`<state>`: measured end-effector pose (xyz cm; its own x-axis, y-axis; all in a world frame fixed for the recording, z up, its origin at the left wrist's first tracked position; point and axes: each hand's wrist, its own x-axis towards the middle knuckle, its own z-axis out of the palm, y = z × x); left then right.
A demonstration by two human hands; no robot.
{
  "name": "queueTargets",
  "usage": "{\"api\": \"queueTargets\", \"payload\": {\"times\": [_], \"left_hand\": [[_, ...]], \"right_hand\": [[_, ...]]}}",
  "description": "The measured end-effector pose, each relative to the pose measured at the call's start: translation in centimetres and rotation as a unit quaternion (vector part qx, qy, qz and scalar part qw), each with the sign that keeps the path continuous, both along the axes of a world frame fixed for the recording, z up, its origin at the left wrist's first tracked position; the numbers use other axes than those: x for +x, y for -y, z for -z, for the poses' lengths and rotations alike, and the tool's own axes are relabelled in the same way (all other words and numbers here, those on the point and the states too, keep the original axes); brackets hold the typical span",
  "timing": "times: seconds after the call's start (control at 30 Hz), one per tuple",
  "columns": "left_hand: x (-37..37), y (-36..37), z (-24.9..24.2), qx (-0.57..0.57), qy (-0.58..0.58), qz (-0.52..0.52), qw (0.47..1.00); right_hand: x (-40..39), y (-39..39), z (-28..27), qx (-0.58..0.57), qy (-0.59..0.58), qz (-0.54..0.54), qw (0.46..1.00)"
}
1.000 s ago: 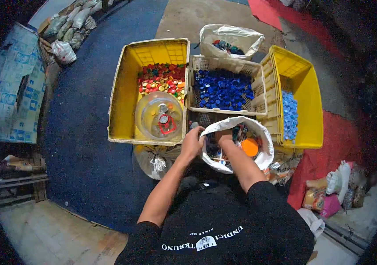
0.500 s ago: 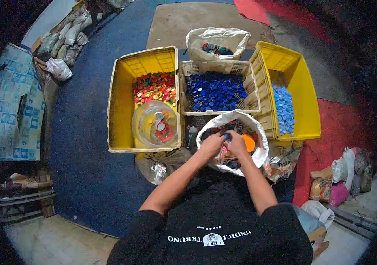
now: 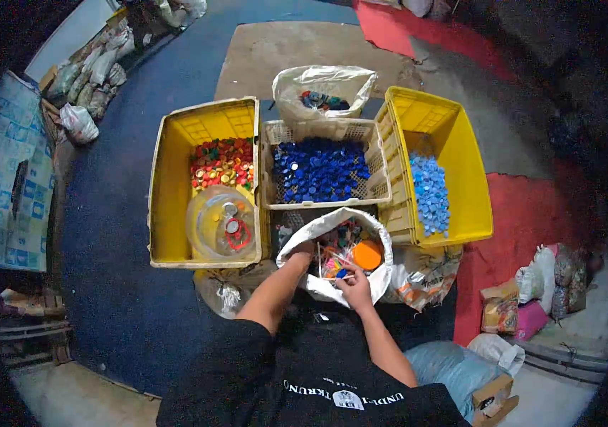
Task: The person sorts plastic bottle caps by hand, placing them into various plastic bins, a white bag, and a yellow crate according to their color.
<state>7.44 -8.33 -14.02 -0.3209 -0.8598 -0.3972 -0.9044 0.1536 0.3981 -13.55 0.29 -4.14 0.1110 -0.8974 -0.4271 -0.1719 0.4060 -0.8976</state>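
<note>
A white sack (image 3: 382, 279) with its rim rolled open stands in front of me and holds mixed caps and a round orange lid (image 3: 367, 255). Inside its left side is my left hand (image 3: 301, 257), its fingers hidden among the contents. My right hand (image 3: 354, 286) is at the sack's near edge, fingers pinched together beside a small blue piece (image 3: 342, 273); a thin white stick lies by the fingertips. Beyond the sack, a cream crate (image 3: 268, 165) holds dark blue caps (image 3: 322, 171).
On the left, a yellow crate (image 3: 165, 203) holds red and yellow caps (image 3: 222, 164) and a clear round container (image 3: 201, 226). A right yellow crate (image 3: 466, 185) holds light blue caps (image 3: 428, 196). Another white sack (image 3: 288, 96) stands behind, with filled bags (image 3: 517, 309) at right.
My hands have moved apart: the left went deeper into the sack's left side, the right drew back to its near edge. The whole view has shifted, with the crates now lower and further left.
</note>
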Motion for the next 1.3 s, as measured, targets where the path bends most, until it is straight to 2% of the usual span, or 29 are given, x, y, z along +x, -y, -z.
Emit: {"api": "queueTargets", "payload": {"times": [0.13,0.2,0.23,0.27,0.33,0.37,0.4,0.43,0.47,0.53,0.6,0.67,0.73,0.77,0.8,0.87,0.97,1.13,1.2,1.3], "left_hand": [[0.6,-0.7,-1.7,-0.038,0.029,0.052,0.998],[0.7,-0.9,-2.3,-0.054,0.046,0.075,0.995],[0.1,-0.2,-2.5,-0.045,-0.056,-0.001,0.997],[-0.4,0.7,-2.6,-0.044,-0.072,-0.085,0.993],[-0.9,-0.1,-11.5,0.018,-0.116,-0.136,0.984],[-1.3,-0.5,-12.5,-0.024,-0.149,-0.160,0.975],[-1.6,-0.9,-13.1,-0.067,-0.182,-0.183,0.964],[-1.7,-1.2,-14.1,-0.061,-0.228,-0.197,0.951],[-1.8,-1.7,-18.0,-0.009,-0.277,-0.227,0.933],[-1.8,-2.4,-19.0,-0.081,-0.363,-0.235,0.898],[-1.3,-2.6,-20.8,-0.095,-0.391,-0.242,0.883],[-0.7,-2.1,-22.6,-0.158,-0.428,-0.221,0.862],[-0.1,-1.9,-24.6,-0.140,-0.425,-0.235,0.863],[0.0,-1.8,-25.5,-0.093,-0.449,-0.258,0.850],[-0.1,-1.7,-25.7,-0.113,-0.484,-0.253,0.830],[0.1,-1.8,-26.6,-0.139,-0.432,-0.231,0.861],[-0.2,-1.6,-26.3,-0.110,-0.452,-0.201,0.862],[-1.2,-1.8,-26.4,-0.129,-0.398,-0.115,0.901],[-1.2,-2.0,-25.5,-0.136,-0.372,-0.086,0.914],[-1.2,-2.4,-26.0,-0.077,-0.384,-0.091,0.916]], "right_hand": [[-0.2,2.0,-1.9,-0.025,0.030,-0.016,0.999],[-0.3,2.9,-2.1,0.001,0.070,-0.002,0.998],[-0.3,3.3,-2.0,-0.010,0.082,-0.004,0.997],[-0.5,3.7,-1.9,-0.013,0.086,-0.005,0.996],[-0.8,4.7,-1.8,0.135,0.139,0.004,0.981],[0.1,4.8,-3.2,0.156,0.186,0.066,0.968],[0.2,5.4,-3.9,0.149,0.189,0.066,0.968],[0.3,5.9,-4.3,0.200,0.238,0.064,0.948],[0.3,6.3,-4.4,0.253,0.285,0.061,0.923],[0.5,7.1,-4.7,0.221,0.359,0.007,0.907],[1.0,7.7,-6.4,0.233,0.377,0.032,0.896],[1.9,8.4,-8.6,0.131,0.346,-0.009,0.929],[2.9,8.6,-12.5,0.104,0.290,0.011,0.951],[2.8,9.1,-11.9,0.027,0.285,-0.016,0.958],[2.7,9.4,-12.2,0.020,0.307,-0.017,0.952],[2.3,9.6,-12.4,-0.058,0.227,-0.049,0.971],[1.9,9.2,-15.7,-0.106,0.175,-0.059,0.977],[0.4,8.7,-16.6,-0.141,0.047,-0.111,0.983],[-0.1,8.5,-16.3,-0.094,0.067,-0.120,0.986],[-0.7,8.0,-16.1,-0.056,0.121,-0.113,0.985]]}}
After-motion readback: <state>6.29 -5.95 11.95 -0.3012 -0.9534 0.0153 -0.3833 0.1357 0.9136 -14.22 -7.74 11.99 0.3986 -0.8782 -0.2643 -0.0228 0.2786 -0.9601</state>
